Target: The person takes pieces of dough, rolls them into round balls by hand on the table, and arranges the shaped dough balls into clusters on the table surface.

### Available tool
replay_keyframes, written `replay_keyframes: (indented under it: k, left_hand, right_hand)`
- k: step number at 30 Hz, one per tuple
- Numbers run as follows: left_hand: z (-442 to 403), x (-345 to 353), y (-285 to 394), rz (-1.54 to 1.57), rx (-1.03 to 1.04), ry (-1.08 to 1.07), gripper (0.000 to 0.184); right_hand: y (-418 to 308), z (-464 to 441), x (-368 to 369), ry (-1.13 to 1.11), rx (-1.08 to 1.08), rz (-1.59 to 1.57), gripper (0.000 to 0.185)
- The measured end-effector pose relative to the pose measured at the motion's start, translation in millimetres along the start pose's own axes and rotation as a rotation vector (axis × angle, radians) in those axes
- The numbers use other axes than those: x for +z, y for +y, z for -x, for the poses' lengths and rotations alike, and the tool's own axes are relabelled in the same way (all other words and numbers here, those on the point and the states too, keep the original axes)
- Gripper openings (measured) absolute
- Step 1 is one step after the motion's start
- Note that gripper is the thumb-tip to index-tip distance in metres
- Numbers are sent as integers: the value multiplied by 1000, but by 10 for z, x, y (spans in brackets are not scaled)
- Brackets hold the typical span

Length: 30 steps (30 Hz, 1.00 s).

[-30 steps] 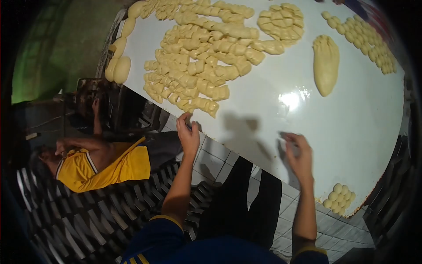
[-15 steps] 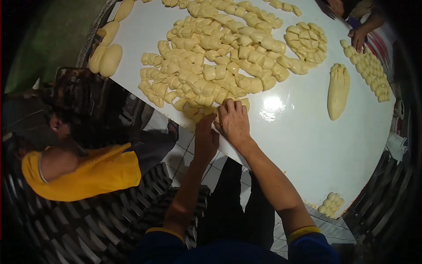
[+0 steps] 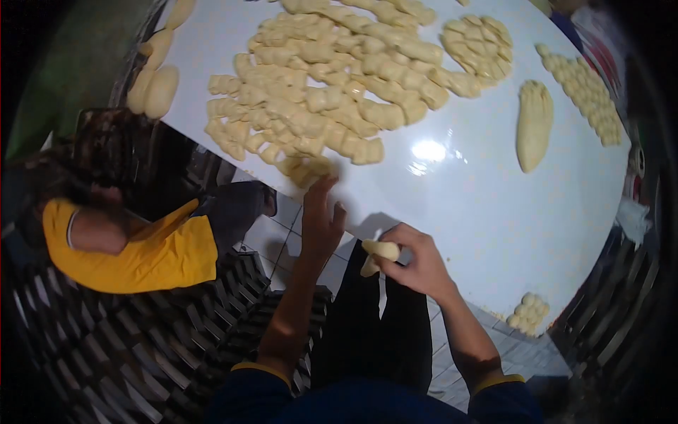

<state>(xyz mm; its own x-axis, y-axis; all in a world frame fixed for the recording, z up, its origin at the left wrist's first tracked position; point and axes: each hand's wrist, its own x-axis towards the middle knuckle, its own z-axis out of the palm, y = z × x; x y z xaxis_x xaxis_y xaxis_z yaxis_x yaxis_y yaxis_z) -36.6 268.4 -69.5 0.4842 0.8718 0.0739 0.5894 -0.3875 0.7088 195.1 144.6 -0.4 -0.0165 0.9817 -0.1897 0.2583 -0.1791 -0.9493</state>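
My right hand (image 3: 418,260) is closed around a piece of pale yellow dough (image 3: 383,249) just off the table's near edge. A white strip shows below that piece; I cannot make out what it is. My left hand (image 3: 323,220) has its fingers stretched out and thumb apart. Its fingertips are at a small cut dough piece (image 3: 318,167) on the table edge, and whether they touch it is blurred. Beyond lies a big spread of cut dough pieces (image 3: 325,99) in overlapping rows.
The white table (image 3: 466,233) carries a scored round of dough (image 3: 477,48), a long dough roll (image 3: 534,127), rows of small dough balls (image 3: 586,95) and a small cluster of balls (image 3: 528,314). Dough loaves (image 3: 161,92) lie at the left edge. A person in a yellow shirt (image 3: 134,247) is at left.
My hands have parted. The right one has moved back and right, lifting a dough piece off the table; the left fingers have straightened. The co-worker's hands at upper right have left the view.
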Motion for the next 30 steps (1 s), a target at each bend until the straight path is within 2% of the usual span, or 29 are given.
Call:
replay_keyframes:
  k: [1, 2, 4, 5, 6, 8, 9, 11, 12, 14, 16, 18, 19, 23, 25, 30]
  left_hand:
    - [78, 21, 284, 215, -166, -110, 59]
    - [166, 88, 574, 430, -336, -227, 55]
    - [391, 354, 1041, 1446, -672, -391, 55]
    - [432, 450, 1331, 1680, -684, -469, 61]
    - [485, 604, 1449, 1681, -683, -506, 61]
    - [601, 875, 1615, 1310, -628, -554, 63]
    - [588, 976, 1728, 1256, -594, -549, 68]
    - [576, 1062, 1975, 1216, -541, -580, 68]
    - [539, 1093, 2084, 1172, -494, -581, 68]
    - [542, 1203, 2213, 1051, -455, -607, 65]
    - [517, 1314, 2290, 1018, -296, -659, 63]
    - [531, 1378, 2386, 1038, -271, -688, 62]
    - [537, 1391, 2426, 1061, -256, -704, 61]
    - [463, 1356, 2536, 1106, -298, -752, 62]
    - [391, 1409, 2517, 947, -331, -736, 57]
    - [303, 1501, 2276, 966, -409, -761, 45]
  right_hand:
    - [20, 191, -90, 55, 97, -215, 30]
    - [13, 346, -177, 84, 125, -211, 30]
    - [12, 577, -377, 316, 339, -776, 23]
    - [78, 695, -445, 378, 275, -820, 29]
    - [87, 806, -543, 411, 274, -816, 29]
    - [97, 1062, -714, 488, 266, -883, 44]
    - [151, 1224, -783, 520, 264, -880, 44]
    - [289, 1523, -916, 447, 241, -561, 56]
    - [320, 1617, -989, 478, 239, -558, 56]
    - [333, 1811, -1037, 500, 99, -660, 62]
    - [448, 1907, -1016, 598, 109, -742, 61]
    - [537, 1961, -1098, 530, 371, -549, 57]
    - [708, 1993, -1073, 449, 378, -611, 49]
    - [538, 2050, -1208, 418, 393, -712, 36]
    - [583, 2069, -1237, 475, 378, -667, 29]
    - [864, 2235, -1252, 608, 321, -654, 31]
